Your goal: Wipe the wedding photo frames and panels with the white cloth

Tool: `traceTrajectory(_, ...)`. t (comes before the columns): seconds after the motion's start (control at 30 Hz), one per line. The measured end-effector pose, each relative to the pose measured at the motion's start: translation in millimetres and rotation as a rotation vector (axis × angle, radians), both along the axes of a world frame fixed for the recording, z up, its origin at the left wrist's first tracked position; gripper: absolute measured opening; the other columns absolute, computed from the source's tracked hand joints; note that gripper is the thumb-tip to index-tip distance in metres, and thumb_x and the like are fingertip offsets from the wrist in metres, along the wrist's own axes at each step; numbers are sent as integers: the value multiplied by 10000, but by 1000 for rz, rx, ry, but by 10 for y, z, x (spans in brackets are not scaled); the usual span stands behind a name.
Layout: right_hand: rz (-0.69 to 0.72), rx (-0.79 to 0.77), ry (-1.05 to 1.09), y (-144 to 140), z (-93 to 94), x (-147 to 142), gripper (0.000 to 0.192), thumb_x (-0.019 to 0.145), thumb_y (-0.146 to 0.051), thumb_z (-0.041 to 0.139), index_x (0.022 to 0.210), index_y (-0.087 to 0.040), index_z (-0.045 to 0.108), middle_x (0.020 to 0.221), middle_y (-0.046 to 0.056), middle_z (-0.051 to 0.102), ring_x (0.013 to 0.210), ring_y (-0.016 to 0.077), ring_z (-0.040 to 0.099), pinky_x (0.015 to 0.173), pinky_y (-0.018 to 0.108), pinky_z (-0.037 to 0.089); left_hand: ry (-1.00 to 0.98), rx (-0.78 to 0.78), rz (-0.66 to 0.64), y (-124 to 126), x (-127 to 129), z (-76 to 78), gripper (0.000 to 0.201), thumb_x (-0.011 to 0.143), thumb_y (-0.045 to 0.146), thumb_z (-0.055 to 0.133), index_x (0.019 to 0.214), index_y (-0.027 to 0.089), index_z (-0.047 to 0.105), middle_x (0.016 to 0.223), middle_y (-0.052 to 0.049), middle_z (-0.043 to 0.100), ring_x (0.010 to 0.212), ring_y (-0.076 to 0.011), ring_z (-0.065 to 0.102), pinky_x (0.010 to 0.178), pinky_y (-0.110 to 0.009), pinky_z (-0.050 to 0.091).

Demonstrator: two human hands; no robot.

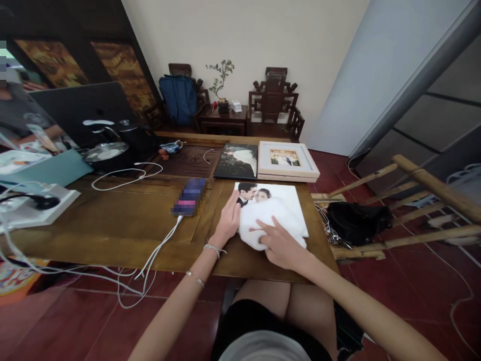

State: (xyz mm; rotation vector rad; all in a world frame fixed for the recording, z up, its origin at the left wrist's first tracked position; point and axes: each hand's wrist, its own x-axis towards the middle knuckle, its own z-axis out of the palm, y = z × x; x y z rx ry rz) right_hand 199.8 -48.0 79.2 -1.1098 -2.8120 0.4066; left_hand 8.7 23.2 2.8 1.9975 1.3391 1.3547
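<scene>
A photo panel with a white background and a printed picture of two people lies on the wooden table in front of me. My left hand rests along its left edge, fingers stretched out and close to upright, holding nothing. Over the lower part of the panel lies a fluffy white cloth, bunched up and hiding much of the picture. My right hand presses on this cloth, some fingers spread over it and others curled into it. Behind the panel are a dark photo panel and a white framed photo.
A phone with a white cable lies left of my left hand. Farther left are a power strip, a pot, a laptop and a person. A bamboo rack with a black bag stands right of the table.
</scene>
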Motion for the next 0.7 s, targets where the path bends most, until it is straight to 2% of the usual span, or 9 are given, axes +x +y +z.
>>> traceTrajectory(0.07, -91, 2, 3, 40, 12, 145, 351, 660, -27, 423, 873, -151, 673, 1291, 156, 552, 1301, 252, 385, 1091, 541, 188, 80, -24, -28, 4, 17, -16, 453, 947, 316, 331, 1345, 130, 440, 1414, -130, 436, 1331, -222, 371, 1123, -429, 279)
traceTrajectory(0.17, -223, 52, 0, 295, -41, 259, 341, 674, -29, 418, 892, -124, 663, 1321, 202, 509, 1292, 253, 399, 1094, 507, 171, 155, -16, -43, 26, 24, -35, 406, 926, 271, 375, 1281, 131, 515, 1372, -132, 488, 1311, -229, 403, 1110, -439, 310)
traceTrajectory(0.23, -316, 80, 7, 547, -75, 226, 336, 697, -40, 412, 915, -117, 656, 1311, 205, 517, 1285, 271, 403, 1077, 514, 172, 173, 7, -37, 42, 20, -46, 387, 911, 245, 399, 1258, 145, 538, 1354, -124, 509, 1298, -235, 421, 1100, -452, 327)
traceTrajectory(0.33, -412, 70, 36, 936, -63, 3, 321, 746, -69, 398, 935, -138, 648, 1177, 167, 617, 1217, 301, 463, 1028, 532, 207, 186, 17, -31, 55, 12, -53, 389, 893, 217, 422, 1254, 138, 541, 1346, -129, 516, 1295, -241, 427, 1093, -458, 341)
traceTrajectory(0.43, -422, 40, 53, 1225, 5, -328, 304, 772, -98, 406, 952, -156, 644, 1085, 132, 661, 1092, 297, 545, 969, 482, 284, 184, 20, -34, 56, 3, -53, 392, 885, 206, 427, 1257, 154, 539, 1347, -118, 517, 1297, -241, 423, 1095, -463, 338)
traceTrajectory(0.53, -388, 17, 70, 1355, 57, -582, 284, 762, -116, 436, 937, -180, 650, 1029, 86, 689, 1026, 266, 573, 924, 398, 331, 184, 22, -31, 56, -9, -48, 382, 879, 210, 438, 1242, 168, 551, 1321, -111, 542, 1276, -249, 450, 1089, -476, 344)
traceTrajectory(0.6, -379, 17, 81, 1359, 61, -628, 282, 754, -110, 440, 923, -184, 653, 1020, 75, 694, 1026, 254, 570, 921, 373, 328, 195, 18, -26, 56, -16, -43, 377, 878, 216, 442, 1232, 156, 557, 1308, -121, 552, 1262, -256, 464, 1083, -480, 351)
traceTrajectory(0.7, -388, 31, 84, 1295, 34, -470, 279, 749, -97, 436, 913, -166, 652, 1024, 93, 692, 1016, 246, 572, 914, 349, 328, 199, 16, -26, 51, -20, -31, 371, 881, 222, 442, 1228, 153, 557, 1314, -124, 546, 1267, -253, 459, 1085, -473, 350)
